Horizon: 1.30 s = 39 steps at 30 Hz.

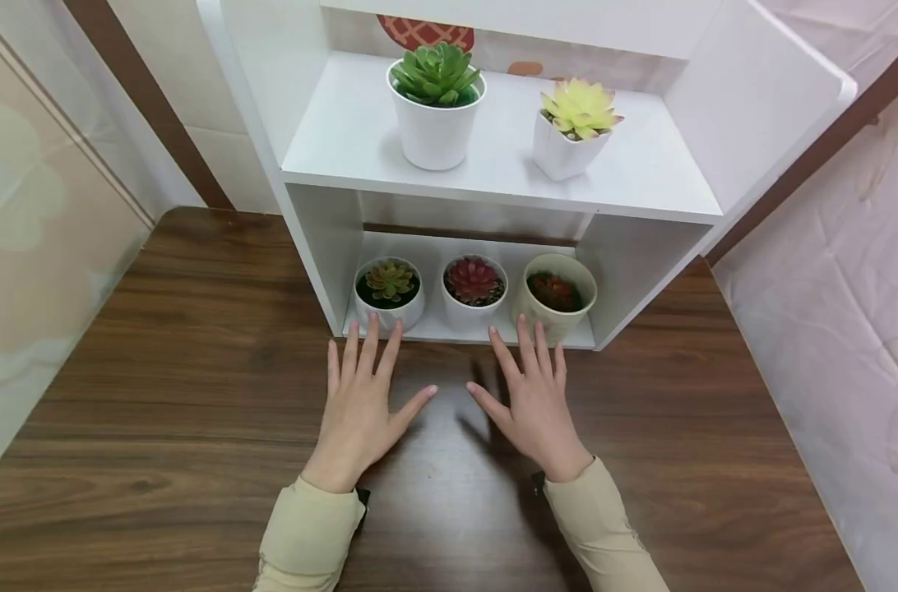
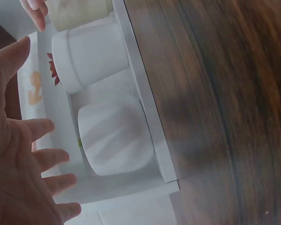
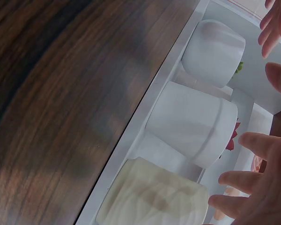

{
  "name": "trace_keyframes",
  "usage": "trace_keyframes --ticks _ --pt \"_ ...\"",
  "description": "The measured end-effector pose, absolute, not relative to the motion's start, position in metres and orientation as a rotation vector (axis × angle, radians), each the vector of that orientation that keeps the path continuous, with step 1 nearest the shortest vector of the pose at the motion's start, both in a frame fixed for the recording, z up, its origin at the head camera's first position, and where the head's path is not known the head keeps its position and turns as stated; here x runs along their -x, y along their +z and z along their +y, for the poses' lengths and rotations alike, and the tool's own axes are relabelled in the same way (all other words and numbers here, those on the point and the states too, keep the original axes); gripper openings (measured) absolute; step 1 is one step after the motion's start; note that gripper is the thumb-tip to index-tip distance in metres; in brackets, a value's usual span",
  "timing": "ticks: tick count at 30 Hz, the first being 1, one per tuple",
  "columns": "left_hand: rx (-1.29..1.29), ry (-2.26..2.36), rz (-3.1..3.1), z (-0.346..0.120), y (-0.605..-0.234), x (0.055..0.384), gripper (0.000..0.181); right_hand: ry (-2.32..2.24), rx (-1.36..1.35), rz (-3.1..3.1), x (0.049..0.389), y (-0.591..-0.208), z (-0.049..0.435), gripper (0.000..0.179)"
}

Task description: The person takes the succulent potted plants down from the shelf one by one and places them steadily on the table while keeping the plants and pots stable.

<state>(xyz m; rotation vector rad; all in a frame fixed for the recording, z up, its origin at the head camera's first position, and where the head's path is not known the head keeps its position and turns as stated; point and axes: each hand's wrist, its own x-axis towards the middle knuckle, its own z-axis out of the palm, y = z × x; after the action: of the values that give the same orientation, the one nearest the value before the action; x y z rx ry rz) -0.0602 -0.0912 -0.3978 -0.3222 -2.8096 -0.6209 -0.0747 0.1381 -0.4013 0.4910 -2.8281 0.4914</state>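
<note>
My left hand (image 1: 358,415), fingers spread and straight, hovers before the left white pot (image 1: 392,312) with a green-yellow succulent (image 1: 390,280). Similarly spread, my right hand (image 1: 538,411) is nearest the cream pot (image 1: 556,296), which holds a reddish plant (image 1: 555,291). Between these two pots stands a white pot (image 1: 473,316) with a dark red succulent (image 1: 474,279). Both hands hold nothing. In the left wrist view a gap shows between the fingers (image 2: 54,159) and the left white pot (image 2: 114,136). The right wrist view shows the cream pot (image 3: 152,194) beside the right hand's fingers (image 3: 239,180).
A white shelf unit (image 1: 501,193) stands at the back of the brown wooden table (image 1: 197,395). Its upper level bears a green succulent in a white pot (image 1: 436,127) and a yellow succulent in a smaller white pot (image 1: 567,154). Pale fabric (image 1: 826,247) hangs at the right.
</note>
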Motion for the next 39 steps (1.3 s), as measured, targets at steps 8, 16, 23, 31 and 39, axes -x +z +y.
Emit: trace_keyframes --ticks 8,16,23,31,39 --pt "0.283 -0.628 -2.725 -0.097 -0.395 0.063 0.099 0.512 -0.517 -2.799 0.076 -0.402 0.137 0.078" --pt "0.228 -0.679 -2.626 -0.102 -0.39 0.067 0.102 0.551 -0.534 -2.781 0.076 -0.402 0.134 0.075" --pt "0.214 -0.727 -2.515 -0.106 -0.386 0.072 0.098 0.571 -0.556 -2.757 0.077 -0.4 0.133 0.075" --pt "0.094 -0.812 -2.448 -0.113 -0.377 0.081 0.101 0.634 -0.561 -2.739 0.078 -0.397 0.134 0.076" --pt "0.006 -0.863 -2.428 -0.119 -0.373 0.089 0.101 0.643 -0.568 -2.728 0.078 -0.397 0.135 0.076"
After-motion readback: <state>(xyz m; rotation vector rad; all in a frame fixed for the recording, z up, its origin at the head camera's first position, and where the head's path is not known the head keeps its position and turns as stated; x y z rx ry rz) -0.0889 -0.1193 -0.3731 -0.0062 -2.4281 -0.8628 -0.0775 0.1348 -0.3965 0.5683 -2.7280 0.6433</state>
